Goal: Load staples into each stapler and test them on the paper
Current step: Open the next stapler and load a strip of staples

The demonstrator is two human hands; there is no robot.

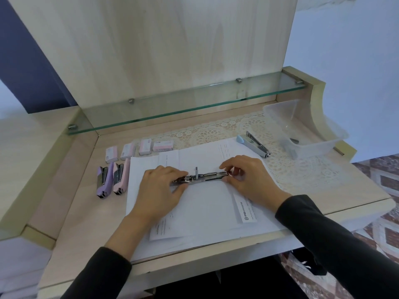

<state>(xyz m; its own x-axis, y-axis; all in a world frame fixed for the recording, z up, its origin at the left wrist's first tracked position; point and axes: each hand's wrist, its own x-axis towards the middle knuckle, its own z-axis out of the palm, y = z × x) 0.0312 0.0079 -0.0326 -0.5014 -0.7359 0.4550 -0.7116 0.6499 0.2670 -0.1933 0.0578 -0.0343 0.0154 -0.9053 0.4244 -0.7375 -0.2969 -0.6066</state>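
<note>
Dark sleeves (101, 275) reach in. The left hand (159, 188) grips the stapler (203, 177) to steady it on the paper (205, 212) underneath; the right hand (248, 175) pinches its other end, probably loading staples.

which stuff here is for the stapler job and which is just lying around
For the job: open stapler in left hand and right hand, purple stapler, pink stapler, blue stapler, staple boxes, paper.
Lying about: plastic tub, lace mat, glass shelf.
</note>
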